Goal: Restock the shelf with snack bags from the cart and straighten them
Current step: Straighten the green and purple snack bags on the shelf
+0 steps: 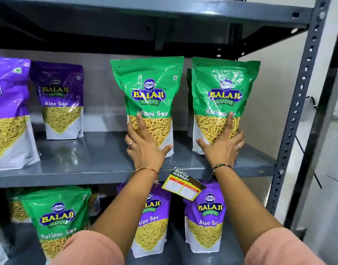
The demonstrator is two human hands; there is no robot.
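Pink sleeves reached up to the shelf (88,159), where two green snack bags stood upright: left hand (145,148) splayed flat on one (149,83), right hand (221,148) likewise on its neighbour (225,83). Low, even pushes should square them without tipping.

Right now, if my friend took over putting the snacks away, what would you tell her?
Hands: the left hand lies flat on the left green bag, and the right hand lies flat on the right green bag, fingers spread.
Both bags stand upright, side by side, on the middle shelf, labels facing out.
Done: these two are on the shelf.
Left: square them up, let go, fetch more; the cart is not in view.
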